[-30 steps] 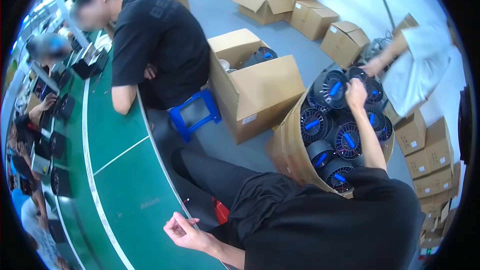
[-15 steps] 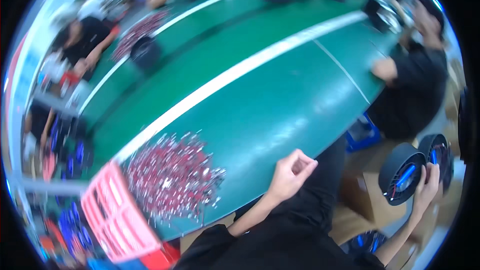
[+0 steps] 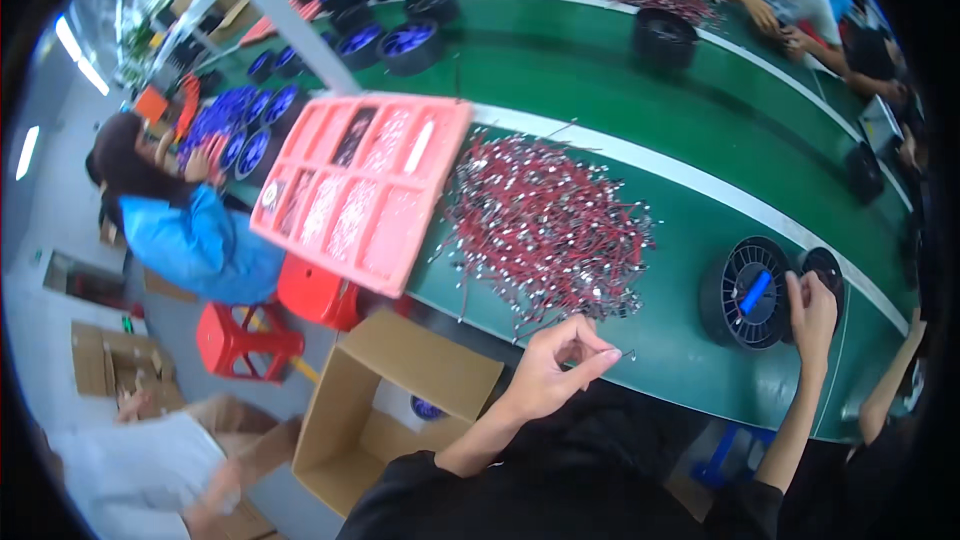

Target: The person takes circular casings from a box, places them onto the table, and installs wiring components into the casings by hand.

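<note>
Left hand (image 3: 555,370) pinches a thin wire lead (image 3: 622,353), at 6 o'clock of the red wire pile (image 3: 545,225); right hand (image 3: 810,305) grips black fan wheel (image 3: 745,292) at 3 o'clock on the green conveyor belt (image 3: 640,90)

Bare green worktop (image 3: 690,340) lies open between the wire pile (image 3: 545,225) and the black fan (image 3: 748,292), just past the left hand (image 3: 550,375). The pile blocks the way ahead-left, with the pink tray (image 3: 365,190) beyond it. The right hand (image 3: 810,308) touches the fan, which closes off the right side.
</note>
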Demonstrator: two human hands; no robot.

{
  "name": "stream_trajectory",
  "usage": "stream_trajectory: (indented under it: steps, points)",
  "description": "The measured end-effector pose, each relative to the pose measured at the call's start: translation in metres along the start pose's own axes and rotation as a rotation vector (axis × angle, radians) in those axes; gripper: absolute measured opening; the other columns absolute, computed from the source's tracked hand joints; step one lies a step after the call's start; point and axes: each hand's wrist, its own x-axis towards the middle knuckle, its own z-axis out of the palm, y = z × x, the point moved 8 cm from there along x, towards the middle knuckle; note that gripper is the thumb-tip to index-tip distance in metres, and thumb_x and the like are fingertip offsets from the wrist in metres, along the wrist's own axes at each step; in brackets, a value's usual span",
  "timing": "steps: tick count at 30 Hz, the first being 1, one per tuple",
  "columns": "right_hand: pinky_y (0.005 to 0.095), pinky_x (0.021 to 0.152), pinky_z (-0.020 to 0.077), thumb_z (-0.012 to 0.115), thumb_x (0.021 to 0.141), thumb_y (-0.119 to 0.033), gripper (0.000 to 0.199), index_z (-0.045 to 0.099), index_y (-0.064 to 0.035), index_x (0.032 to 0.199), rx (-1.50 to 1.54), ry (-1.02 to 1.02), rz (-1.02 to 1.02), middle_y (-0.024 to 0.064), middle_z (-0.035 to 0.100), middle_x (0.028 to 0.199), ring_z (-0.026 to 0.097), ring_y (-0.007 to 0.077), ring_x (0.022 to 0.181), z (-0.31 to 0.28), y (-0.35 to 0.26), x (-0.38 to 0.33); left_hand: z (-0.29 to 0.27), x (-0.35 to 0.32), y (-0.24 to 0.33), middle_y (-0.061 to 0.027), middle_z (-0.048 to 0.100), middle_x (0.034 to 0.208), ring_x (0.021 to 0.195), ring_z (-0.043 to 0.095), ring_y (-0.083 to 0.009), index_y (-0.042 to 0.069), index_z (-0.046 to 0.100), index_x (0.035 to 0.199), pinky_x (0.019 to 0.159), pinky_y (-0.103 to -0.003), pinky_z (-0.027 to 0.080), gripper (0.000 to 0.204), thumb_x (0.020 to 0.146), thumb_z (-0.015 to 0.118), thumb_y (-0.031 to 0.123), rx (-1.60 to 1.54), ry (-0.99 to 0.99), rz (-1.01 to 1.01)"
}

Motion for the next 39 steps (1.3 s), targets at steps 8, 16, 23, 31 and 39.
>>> stream_trajectory:
  steps: [8, 16, 23, 31, 39]
  points:
    - [0.0397, 0.066, 0.0442, 0.06, 0.099, -0.014, 0.018, 0.06, 0.0028, 0.093, 0.09, 0.165, -0.25, 0.0201, 0.056, 0.083, 0.056, 0.0365, 0.074, -0.024, -0.001, -0.041, 0.024, -0.006, 0.007, -0.0038, 0.057, 0.083, 0.066, 0.056, -0.0074, 0.0, 0.061, 0.093, 0.058, -0.021, 0.044, 0.008, 0.093, 0.067, -0.004, 0.06, -0.034, 0.121]
    - [0.0401, 0.075, 0.0499, 0.062, 0.099, -0.019, 0.022, 0.064, 0.0035, 0.102, -0.053, 0.109, 0.026, 0.019, 0.063, 0.086, 0.062, 0.0372, 0.077, -0.053, 0.096, -0.035, 0.022, -0.008, 0.016, -0.0022, 0.058, 0.079, 0.063, 0.055, -0.0051, 0.0, 0.062, 0.09, 0.054, -0.019, 0.043, 0.008, 0.092, 0.07, -0.001, -0.062, 0.024, 0.157]
    - [0.0382, 0.088, 0.0515, 0.072, 0.089, -0.014, 0.03, 0.064, -0.0011, 0.115, 0.226, 0.18, -0.379, 0.0165, 0.066, 0.113, 0.064, 0.0333, 0.105, -0.088, -0.096, -0.079, 0.075, 0.01, -0.001, -0.0035, 0.058, 0.082, 0.062, 0.055, -0.0054, 0.0, 0.062, 0.09, 0.051, -0.02, 0.043, 0.008, 0.093, 0.07, -0.001, -0.158, -0.159, 0.108]
    - [0.0336, 0.073, 0.0543, 0.08, 0.076, 0.003, 0.026, 0.07, 0.0014, 0.099, 0.61, 0.002, -0.469, 0.0136, 0.072, 0.094, 0.069, 0.0263, 0.082, -0.041, -0.151, -0.088, 0.125, 0.038, -0.033, -0.0033, 0.059, 0.082, 0.058, 0.052, -0.0052, 0.002, 0.061, 0.093, 0.047, -0.02, 0.04, 0.009, 0.095, 0.069, 0.003, -0.436, -0.143, 0.04]
    - [0.0255, 0.065, 0.047, 0.071, 0.083, 0.007, 0.012, 0.069, 0.0047, 0.095, 0.757, -0.103, -0.271, 0.0103, 0.067, 0.084, 0.061, 0.0157, 0.073, -0.008, -0.122, -0.085, 0.134, 0.045, -0.055, -0.0003, 0.061, 0.077, 0.053, 0.049, -0.0028, 0.008, 0.056, 0.092, 0.045, -0.02, 0.033, 0.015, 0.098, 0.068, 0.015, -0.429, -0.186, -0.065]
